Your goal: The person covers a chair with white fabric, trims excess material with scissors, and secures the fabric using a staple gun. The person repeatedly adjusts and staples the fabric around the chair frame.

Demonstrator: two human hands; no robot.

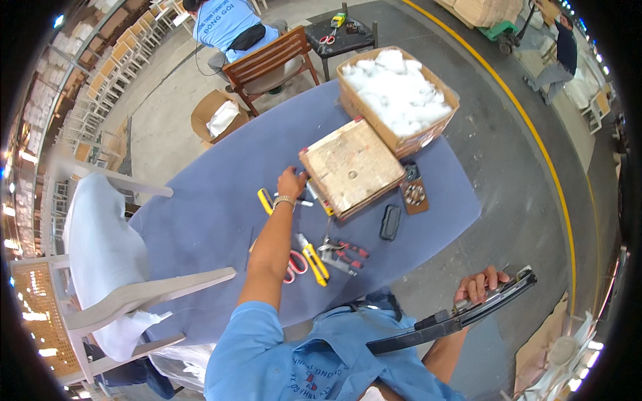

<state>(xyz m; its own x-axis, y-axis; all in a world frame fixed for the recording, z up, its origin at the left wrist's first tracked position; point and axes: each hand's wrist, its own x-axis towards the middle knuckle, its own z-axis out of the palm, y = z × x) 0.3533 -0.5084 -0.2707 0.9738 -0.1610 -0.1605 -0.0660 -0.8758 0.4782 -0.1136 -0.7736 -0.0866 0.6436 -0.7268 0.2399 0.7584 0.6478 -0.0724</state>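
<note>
My left hand [292,182], with a watch [284,200] on its wrist, reaches over the blue-grey tabletop to the left edge of a flat wooden box [352,166]. Its fingers are curled; what is in them is hidden. A yellow utility knife [265,201] and a white marker [303,202] lie beside it. Nearer me are another yellow utility knife [315,264], red-handled scissors [295,266] and red-and-black pliers [351,250]. My right hand [480,285] is raised off the table's near right, fingers bent behind a black curved bar [455,322]; its grip is partly hidden.
A carton [398,140] of white stuffing stands at the table's far right. A black case [390,222] and small tray [414,195] lie near the box. A pale chair [114,260] with a wrapped seat borders the left. A co-worker [235,30] sits beyond a brown chair [271,57].
</note>
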